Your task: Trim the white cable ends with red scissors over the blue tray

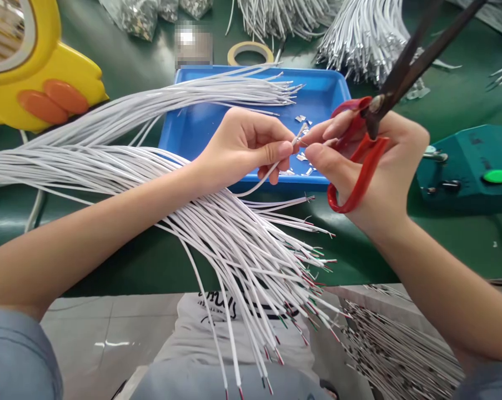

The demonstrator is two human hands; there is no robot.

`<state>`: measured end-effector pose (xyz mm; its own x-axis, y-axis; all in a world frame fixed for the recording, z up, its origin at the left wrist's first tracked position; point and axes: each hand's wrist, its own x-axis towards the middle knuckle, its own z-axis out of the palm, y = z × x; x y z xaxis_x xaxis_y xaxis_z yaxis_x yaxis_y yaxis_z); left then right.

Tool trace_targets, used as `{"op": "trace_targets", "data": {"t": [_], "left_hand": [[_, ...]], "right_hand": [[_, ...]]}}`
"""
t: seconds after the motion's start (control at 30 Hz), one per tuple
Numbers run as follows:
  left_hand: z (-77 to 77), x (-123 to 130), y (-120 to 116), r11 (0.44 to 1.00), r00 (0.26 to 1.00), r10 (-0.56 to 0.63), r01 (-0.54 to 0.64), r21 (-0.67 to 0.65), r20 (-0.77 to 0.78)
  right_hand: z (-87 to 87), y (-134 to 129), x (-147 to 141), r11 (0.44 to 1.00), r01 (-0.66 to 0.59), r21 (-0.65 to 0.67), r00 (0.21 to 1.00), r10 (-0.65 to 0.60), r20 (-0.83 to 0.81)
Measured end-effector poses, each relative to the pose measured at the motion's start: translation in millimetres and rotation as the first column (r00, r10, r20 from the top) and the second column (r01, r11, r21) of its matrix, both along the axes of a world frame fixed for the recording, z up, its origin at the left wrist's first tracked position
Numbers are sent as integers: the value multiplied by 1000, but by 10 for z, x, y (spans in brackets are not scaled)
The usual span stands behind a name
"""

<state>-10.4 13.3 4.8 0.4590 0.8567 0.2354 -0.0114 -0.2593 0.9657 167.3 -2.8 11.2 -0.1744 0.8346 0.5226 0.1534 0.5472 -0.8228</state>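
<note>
Over the blue tray (217, 119), my left hand (251, 144) pinches a white cable (268, 173) close to its end. My right hand (371, 161) has red-handled scissors (365, 166) hooked on it, their dark blades pointing up and away to the right. Thumb and forefinger of that hand meet near the cable's tip, at fine strands. A bundle of white cables (234, 233) with red, green and dark wire ends passes under my left forearm and hangs over the table edge. Another white cable bundle (217, 91) rests across the tray, its ends over small cut scraps (303, 157).
A yellow duck-shaped object (71, 72) stands at the left, a teal machine with a green button (463, 166) at the right. Behind the tray lie a tape roll (250, 54), plastic bags (136, 16) and more cable bundles (359, 39). Further cables (396, 344) lie below the table edge.
</note>
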Motion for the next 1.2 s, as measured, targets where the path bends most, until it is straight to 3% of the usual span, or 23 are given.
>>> {"op": "trace_targets", "data": {"t": [0.2,0.37,0.7,0.97,1.2], "left_hand": [[7,-2,-2,995,996,-94,94,-41,-6],[-33,3,40,993,991,-118,120,-23,68],[-31,-3,9,996,992,-59,51,77,107],[-15,0,-9,997,997,-7,2,75,75],[0,26,-41,998,999,43,-42,41,-15]], "right_hand": [[8,-4,-9,998,57,-25,996,-55,66],[8,-10,-15,996,77,35,996,-78,39],[18,-20,12,995,40,94,997,-46,57],[23,-24,3,989,80,124,988,-95,124],[-27,20,-1,993,43,107,995,-52,83]]}}
